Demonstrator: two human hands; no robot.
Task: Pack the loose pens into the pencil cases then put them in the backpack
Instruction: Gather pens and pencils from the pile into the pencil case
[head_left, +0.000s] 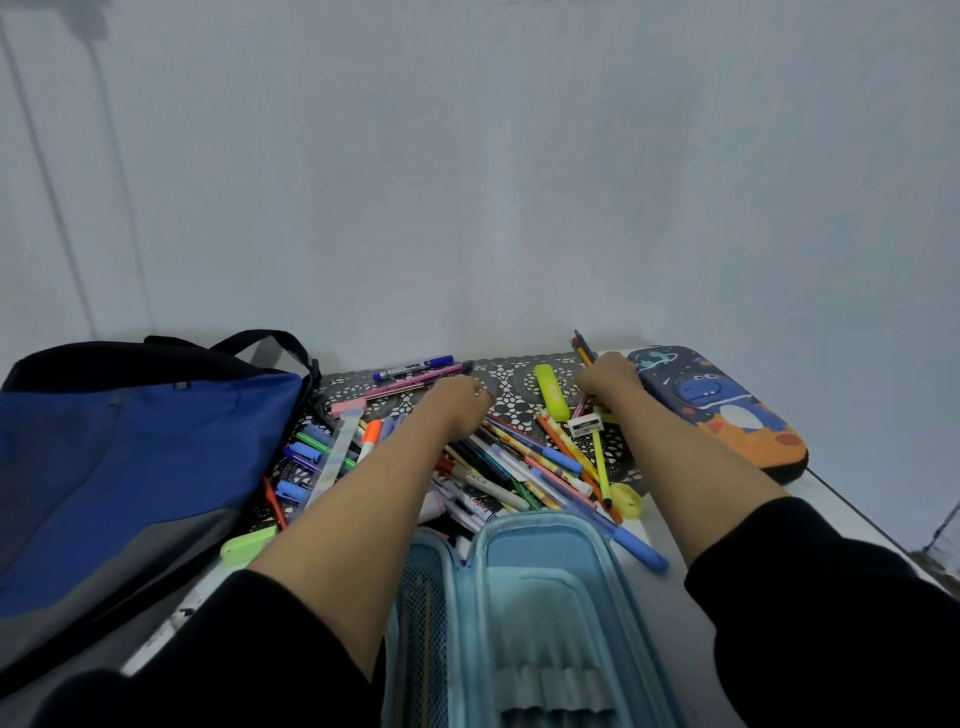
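Pencils (583, 344) are held in a bunch by the right hand (610, 376), just beside the dinosaur case (722, 410). Loose pens (509, 467) are piled between the left hand (457, 397) and the open blue case (545, 597). That hand is curled down, perhaps on a pen; this cannot be told.

Blue-capped marker (413, 368), beyond the left hand (460, 397): barrel print reads "White". White pen (480, 480), nearer than that hand: "Fine C…", partly legible. White label (584, 426) beside the right hand (610, 375): illegible.
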